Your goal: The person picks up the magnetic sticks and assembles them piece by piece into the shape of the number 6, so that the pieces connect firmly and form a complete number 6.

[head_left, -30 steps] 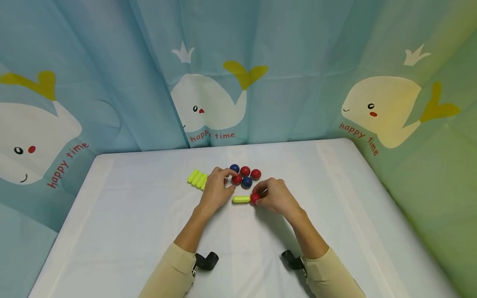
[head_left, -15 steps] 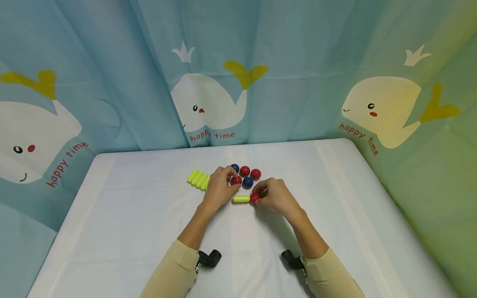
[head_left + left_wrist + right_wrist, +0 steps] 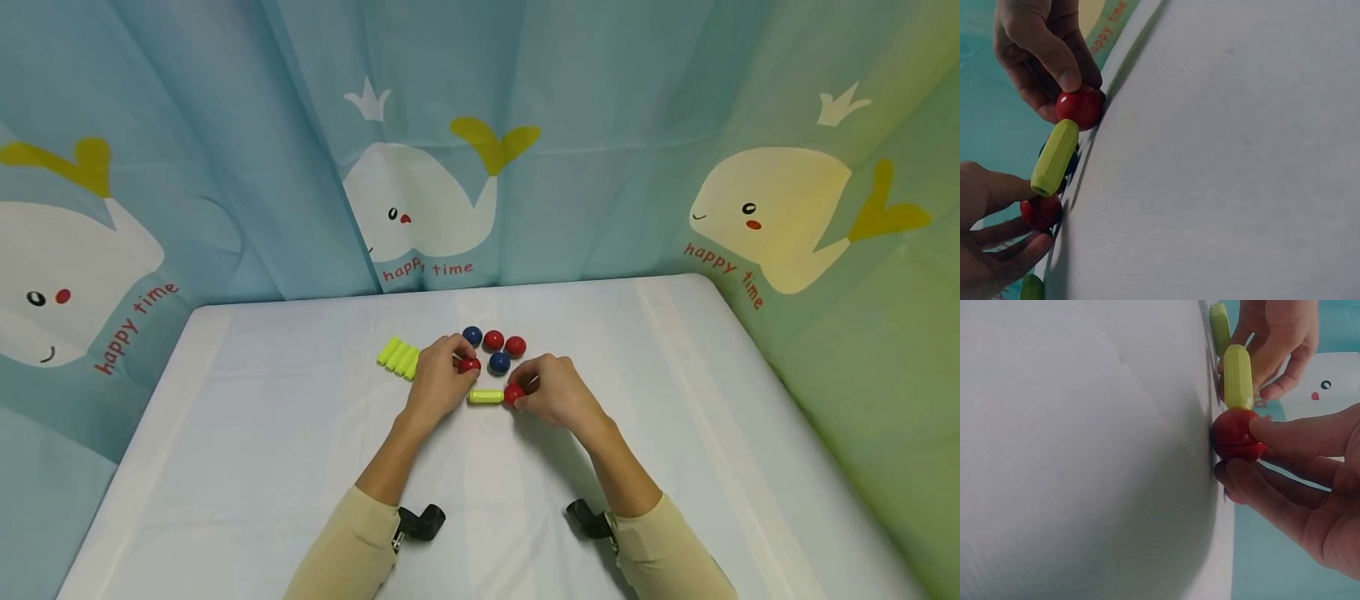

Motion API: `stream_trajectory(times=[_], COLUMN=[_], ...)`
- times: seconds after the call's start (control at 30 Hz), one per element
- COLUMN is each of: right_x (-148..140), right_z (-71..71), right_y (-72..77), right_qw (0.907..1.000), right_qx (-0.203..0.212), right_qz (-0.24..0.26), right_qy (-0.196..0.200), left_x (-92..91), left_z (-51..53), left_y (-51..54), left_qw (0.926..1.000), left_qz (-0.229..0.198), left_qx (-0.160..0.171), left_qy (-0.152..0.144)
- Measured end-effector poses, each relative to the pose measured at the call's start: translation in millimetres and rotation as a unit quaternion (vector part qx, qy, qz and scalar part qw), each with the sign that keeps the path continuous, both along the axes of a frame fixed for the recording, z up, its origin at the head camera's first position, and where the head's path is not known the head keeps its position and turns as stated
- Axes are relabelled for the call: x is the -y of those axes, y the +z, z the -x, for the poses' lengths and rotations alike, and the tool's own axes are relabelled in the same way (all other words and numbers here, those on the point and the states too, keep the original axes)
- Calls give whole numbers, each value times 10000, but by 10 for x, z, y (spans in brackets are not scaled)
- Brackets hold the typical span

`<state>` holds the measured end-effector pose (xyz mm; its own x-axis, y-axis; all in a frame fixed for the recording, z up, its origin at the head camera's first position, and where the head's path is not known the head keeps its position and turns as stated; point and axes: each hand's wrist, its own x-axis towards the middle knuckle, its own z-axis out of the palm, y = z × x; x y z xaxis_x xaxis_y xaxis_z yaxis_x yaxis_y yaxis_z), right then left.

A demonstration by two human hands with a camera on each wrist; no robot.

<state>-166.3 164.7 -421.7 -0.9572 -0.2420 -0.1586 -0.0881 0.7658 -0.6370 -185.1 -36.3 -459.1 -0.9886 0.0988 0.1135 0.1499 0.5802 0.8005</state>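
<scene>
In the head view, my left hand (image 3: 437, 382) pinches a red ball (image 3: 470, 365) between thumb and fingers. That red ball (image 3: 1040, 212) also shows between my fingertips in the left wrist view. My right hand (image 3: 557, 393) grips another red ball (image 3: 513, 395) at the right end of a yellow-green ridged stick (image 3: 486, 397). In the right wrist view, the stick (image 3: 1237, 376) meets this red ball (image 3: 1235, 434) end-on. The stick's other end points toward my left hand and is free. A blue ball (image 3: 499, 362) lies just behind, between both hands.
Behind the hands lie a blue ball (image 3: 472, 336), a red ball (image 3: 493, 340) and a second red ball (image 3: 515, 346). Several yellow-green sticks (image 3: 389, 351) lie side by side left of my left hand, partly hidden by it. A curtain (image 3: 600, 167) hangs behind the white table (image 3: 247, 467).
My left hand has closed its fingers on the red ball and drawn it slightly left, away from the blue ball. The right hand has stayed in place, holding its ball with the stick.
</scene>
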Motion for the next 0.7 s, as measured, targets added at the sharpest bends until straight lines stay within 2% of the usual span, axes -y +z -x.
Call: stream_trajectory(times=[0.27, 0.53, 0.7], right_x=[-2, 8, -5], right_z=[12, -7, 1], right_y=[-2, -17, -7], right_qw=[10000, 10000, 10000], right_qx=[-32, 91, 11], right_qz=[-17, -22, -1], right_qy=[58, 1, 10], left_x=[81, 174, 210], left_z=[-124, -272, -319], left_y=[42, 95, 103], left_qw=[9999, 9998, 9997], left_qz=[-96, 104, 173], left_qx=[-38, -20, -50], left_qy=[63, 157, 161])
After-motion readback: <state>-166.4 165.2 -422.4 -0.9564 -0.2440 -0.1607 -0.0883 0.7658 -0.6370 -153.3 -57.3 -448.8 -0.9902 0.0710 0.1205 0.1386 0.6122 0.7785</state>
